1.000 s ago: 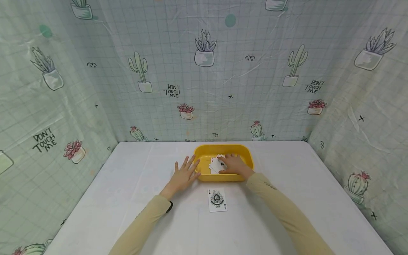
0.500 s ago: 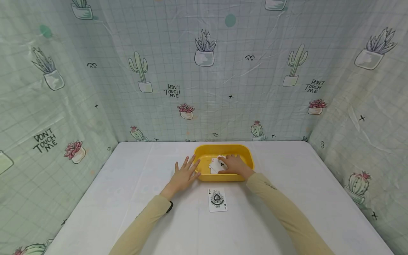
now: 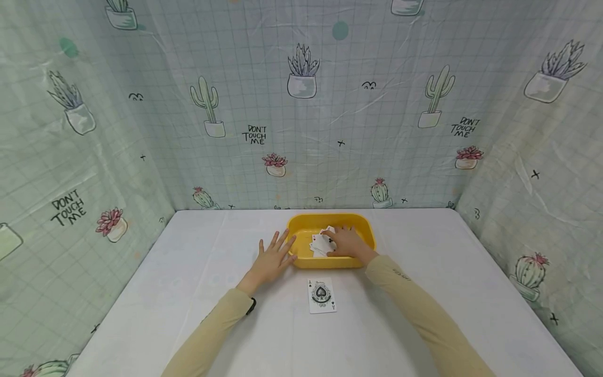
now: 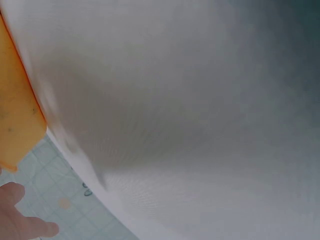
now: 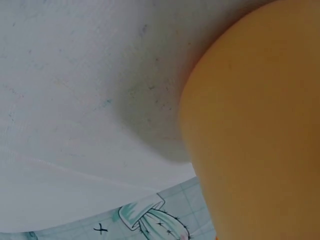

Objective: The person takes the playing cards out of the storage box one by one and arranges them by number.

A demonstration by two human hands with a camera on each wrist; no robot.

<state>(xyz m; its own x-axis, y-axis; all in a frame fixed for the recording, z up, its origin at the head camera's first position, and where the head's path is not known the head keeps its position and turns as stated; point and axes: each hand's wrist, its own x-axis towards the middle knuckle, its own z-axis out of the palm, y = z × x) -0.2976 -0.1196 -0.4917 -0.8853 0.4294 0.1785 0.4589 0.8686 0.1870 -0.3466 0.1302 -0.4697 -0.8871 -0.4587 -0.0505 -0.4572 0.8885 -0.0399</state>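
My left hand (image 3: 269,263) lies at the left end of a yellow plastic tray (image 3: 325,263), fingers spread, with fingertips at its rim. Over that rim my right hand (image 3: 349,244) reaches inside, its thumb and fingers apart on a small overlapping heap of playing cards (image 3: 321,245). A red-suit card and a black club show in the heap; the hand hides the rest. Face up in front of the tray lies an ace of spades (image 3: 321,296). The left wrist view catches some fingers (image 4: 20,215) beside the tray; the right wrist view shows only the tray's outer wall (image 5: 255,125).
The tray stands towards the back of a white table (image 3: 212,241). A patterned cloth (image 3: 330,120) with cactus drawings hangs behind the table and along both sides.
The cards under my right hand have shifted slightly, and the thumb has moved a little to the right. My left hand, the tray and the ace of spades have stayed put.
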